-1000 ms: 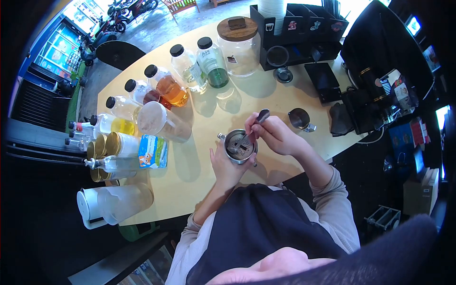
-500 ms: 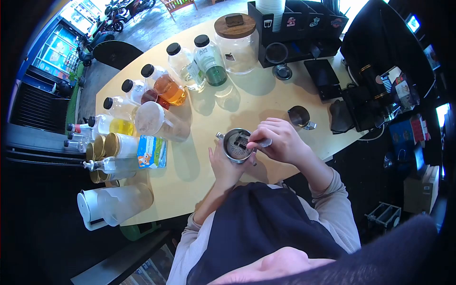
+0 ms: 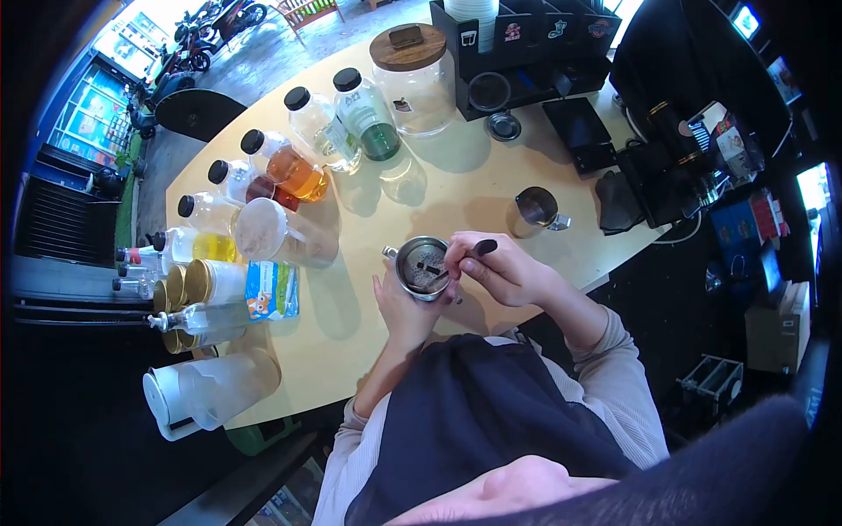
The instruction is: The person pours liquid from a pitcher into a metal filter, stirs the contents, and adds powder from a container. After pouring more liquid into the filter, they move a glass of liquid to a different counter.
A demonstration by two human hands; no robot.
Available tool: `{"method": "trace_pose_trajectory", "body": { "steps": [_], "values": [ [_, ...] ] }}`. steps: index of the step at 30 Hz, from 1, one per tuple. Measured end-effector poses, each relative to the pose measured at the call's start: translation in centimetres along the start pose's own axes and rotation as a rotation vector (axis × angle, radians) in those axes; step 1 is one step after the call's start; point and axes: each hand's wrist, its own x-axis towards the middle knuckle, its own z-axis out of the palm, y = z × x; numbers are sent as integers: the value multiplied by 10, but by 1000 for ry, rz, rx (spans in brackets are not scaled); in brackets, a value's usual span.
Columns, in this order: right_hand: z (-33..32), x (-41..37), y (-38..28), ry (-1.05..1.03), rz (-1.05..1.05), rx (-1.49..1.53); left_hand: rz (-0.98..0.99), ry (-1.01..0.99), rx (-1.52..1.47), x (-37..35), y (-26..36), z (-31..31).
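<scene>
My left hand [image 3: 405, 311] is wrapped round the near side of a metal cup [image 3: 398, 265] with a side handle. Bubbly brownish liquid [image 3: 421, 279] shows inside it, with dark reflections on the surface. Over the cup's right rim, my right hand [image 3: 500, 273] pinches a thin utensil with a dark handle end [image 3: 485, 247]. Its lower end goes into the cup, so its kind cannot be made out. A second, clear or metal pitcher [image 3: 537, 209] stands beyond my right hand.
Left and far left stand bottles, an orange one [image 3: 296, 173] among them, gold-lidded jars [image 3: 200, 280], a blue packet [image 3: 272, 291] and a plastic jug [image 3: 232, 386]. A wooden-lidded jar [image 3: 412, 92], black organizer [image 3: 526, 70], flat black scale [image 3: 581, 133] and dark cloth [image 3: 617, 203] lie farther off.
The view has shifted slightly. My right hand has turned the utensil, its handle end now pointing up and right. My left hand keeps its hold on the cup.
</scene>
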Motion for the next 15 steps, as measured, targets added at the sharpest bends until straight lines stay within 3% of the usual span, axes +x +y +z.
{"method": "trace_pose_trajectory", "body": {
  "steps": [2, 6, 10, 12, 14, 15],
  "values": [
    [-3, -7, -4, 40, 83, 120, 11, -3, 10, 0, 0, 1],
    [-4, -26, 1, 218, -7, 278, 16, 16, 5, -1, 0, 1],
    [-10, -43, 3, 359, -98, 226, 32, 6, 31, -1, -4, 1],
    [-10, -49, 1, 469, -259, 85, 42, 17, 30, -2, -4, 1],
    [-6, -59, 0, 542, -246, 55, 53, 24, 29, -2, -4, 1],
    [-4, -62, 0, 563, -242, -122, 59, 35, 22, -2, -4, 1]
  ]
}}
